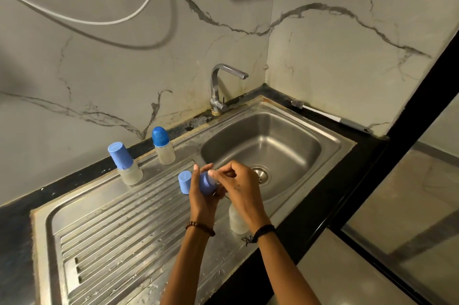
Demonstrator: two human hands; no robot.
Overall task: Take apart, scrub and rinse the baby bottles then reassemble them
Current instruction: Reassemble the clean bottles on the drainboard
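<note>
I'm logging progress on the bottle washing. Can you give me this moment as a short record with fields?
left hand: grips blue collar
right hand: pinches the teat at the collar's top
loose cap: on drainboard, beside left hand
bare bottle body: upright, under right wrist
assembled bottles: two, and, capped
brush: behind sink
tap: no water visible

Legible text, labels, brands, numbers, signs: none. No readable marking can be made out on any item in the head view; any print that may exist is too small or blurred to read.
</note>
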